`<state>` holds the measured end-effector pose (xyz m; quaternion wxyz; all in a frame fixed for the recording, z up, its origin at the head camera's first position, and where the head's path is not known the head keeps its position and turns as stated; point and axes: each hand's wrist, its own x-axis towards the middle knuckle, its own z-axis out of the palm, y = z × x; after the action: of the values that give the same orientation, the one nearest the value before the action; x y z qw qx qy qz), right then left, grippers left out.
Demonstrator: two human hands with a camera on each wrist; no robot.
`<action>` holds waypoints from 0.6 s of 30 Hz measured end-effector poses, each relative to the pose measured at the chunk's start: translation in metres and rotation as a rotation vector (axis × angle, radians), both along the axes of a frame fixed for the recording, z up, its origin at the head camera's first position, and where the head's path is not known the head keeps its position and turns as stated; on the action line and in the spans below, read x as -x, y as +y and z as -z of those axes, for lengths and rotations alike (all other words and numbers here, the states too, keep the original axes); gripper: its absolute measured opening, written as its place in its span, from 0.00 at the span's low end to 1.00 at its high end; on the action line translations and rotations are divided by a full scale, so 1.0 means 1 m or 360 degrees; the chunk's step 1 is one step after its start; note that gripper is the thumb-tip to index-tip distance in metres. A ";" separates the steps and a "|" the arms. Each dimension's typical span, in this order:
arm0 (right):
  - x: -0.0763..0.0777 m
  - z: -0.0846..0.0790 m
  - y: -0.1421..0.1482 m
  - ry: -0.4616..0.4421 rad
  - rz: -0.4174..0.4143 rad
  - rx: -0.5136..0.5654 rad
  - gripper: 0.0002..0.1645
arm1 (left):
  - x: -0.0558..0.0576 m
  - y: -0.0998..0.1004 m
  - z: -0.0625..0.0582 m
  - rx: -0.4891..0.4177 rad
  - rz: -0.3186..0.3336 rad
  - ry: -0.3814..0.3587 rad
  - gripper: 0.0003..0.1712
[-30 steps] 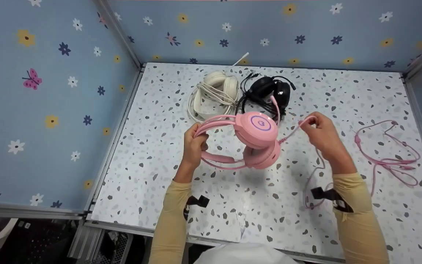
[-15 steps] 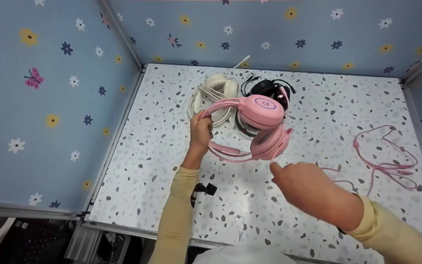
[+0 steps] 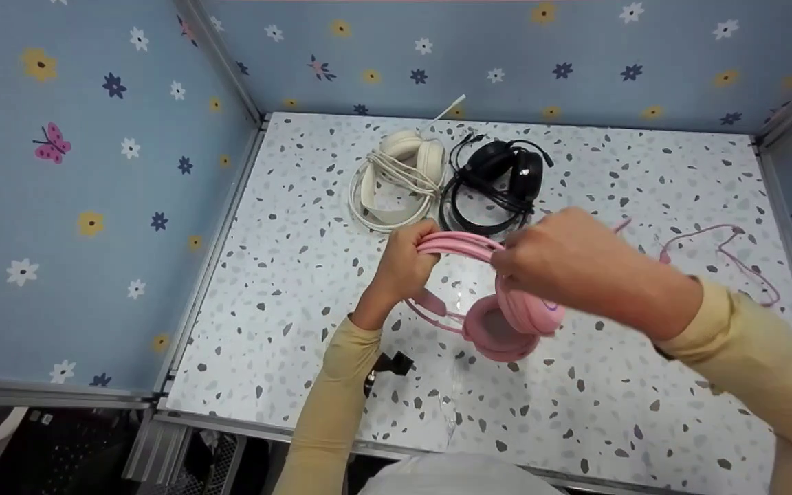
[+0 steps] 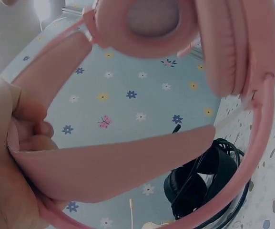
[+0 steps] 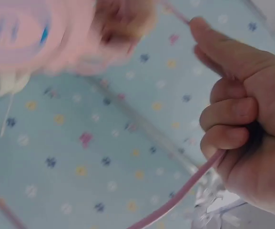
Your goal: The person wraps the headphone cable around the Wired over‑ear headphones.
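My left hand [image 3: 404, 267] grips the pink headset [image 3: 533, 315] by its headband, above the table. In the left wrist view, its fingers wrap round the padded inner band [image 4: 123, 167], and both ear cups hang at the far end. My right hand [image 3: 571, 265] is beside the outer bands in the head view, covering part of the upper ear cup. From the right wrist view, its curled fingers hold the headset's pink cable [image 5: 180, 188], which also runs out past the thumb and index finger. The headset's microphone is hidden in the head view.
A white headset [image 3: 430, 163] with its cable wound round it lies toward the back of the speckled table [image 3: 286, 295]. Next to it is a black headset [image 3: 526, 177]. More pink cable [image 3: 702, 228] loops on the right. Flowered panels [image 3: 492, 41] border the table.
My right hand has swung from the right, down in front of the headset, then up beside its headband, carrying the cable. The headset has tilted and its ear cups dropped nearer me, uncovering the black headset.
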<state>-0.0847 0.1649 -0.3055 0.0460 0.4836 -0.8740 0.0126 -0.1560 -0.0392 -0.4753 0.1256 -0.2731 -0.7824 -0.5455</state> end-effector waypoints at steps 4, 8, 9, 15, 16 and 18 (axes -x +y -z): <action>0.029 -0.009 0.018 0.0119 -0.0061 0.0267 0.19 | -0.003 -0.004 -0.005 -0.0036 0.0193 -0.0018 0.10; 0.046 -0.004 0.026 0.0169 -0.0085 0.0415 0.24 | -0.003 -0.006 -0.014 -0.0041 0.0472 -0.0027 0.10; 0.051 -0.001 0.027 0.0164 -0.0075 0.0435 0.25 | -0.003 -0.006 -0.016 -0.0053 0.0549 -0.0019 0.09; 0.089 0.032 0.048 -0.0273 -0.0035 0.0650 0.23 | -0.005 -0.015 -0.015 -0.0358 0.0885 -0.0014 0.24; 0.093 0.042 0.052 -0.0433 -0.0042 0.0715 0.22 | -0.006 -0.017 -0.015 -0.0448 0.0904 -0.0042 0.29; 0.098 0.067 0.058 -0.0773 -0.0036 0.0832 0.21 | -0.006 -0.020 -0.014 -0.0630 0.0880 -0.0099 0.31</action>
<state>-0.1824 0.2230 -0.3723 -0.0410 0.4479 -0.8213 0.3510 -0.1501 -0.0588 -0.4615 -0.0005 -0.4283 -0.5612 -0.7083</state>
